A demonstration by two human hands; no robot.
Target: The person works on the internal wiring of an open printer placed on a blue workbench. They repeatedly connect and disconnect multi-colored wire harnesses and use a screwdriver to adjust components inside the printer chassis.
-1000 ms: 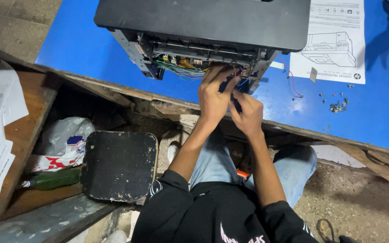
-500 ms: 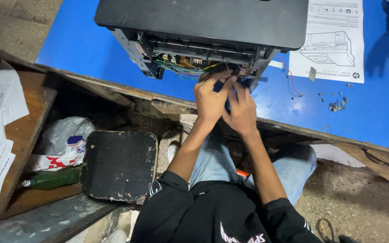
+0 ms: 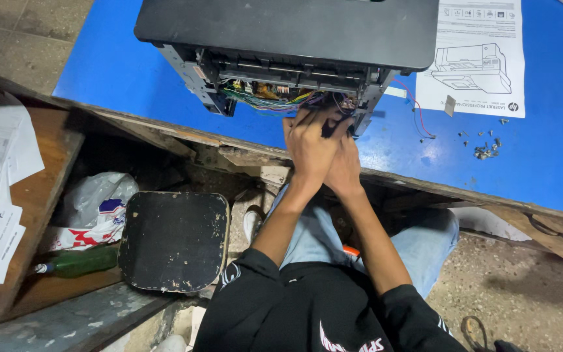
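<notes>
left hand [image 3: 309, 145] now overlaps right hand [image 3: 345, 163] | at printer [image 3: 288, 39] wiring [image 3: 265, 98] | grip unclear

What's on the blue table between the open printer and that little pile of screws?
In the head view, a red wire trails from the printer across the blue table toward the screws; the printed sheet lies just above.

**A worn workshop corner**

A blue tabletop [image 3: 118, 72] with a splintered wooden edge [image 3: 184, 133] stood over a speckled concrete floor [image 3: 522, 293]. A battered black stool [image 3: 174, 240] sat beside a brown wooden shelf [image 3: 40, 176], under even, dim light
</notes>
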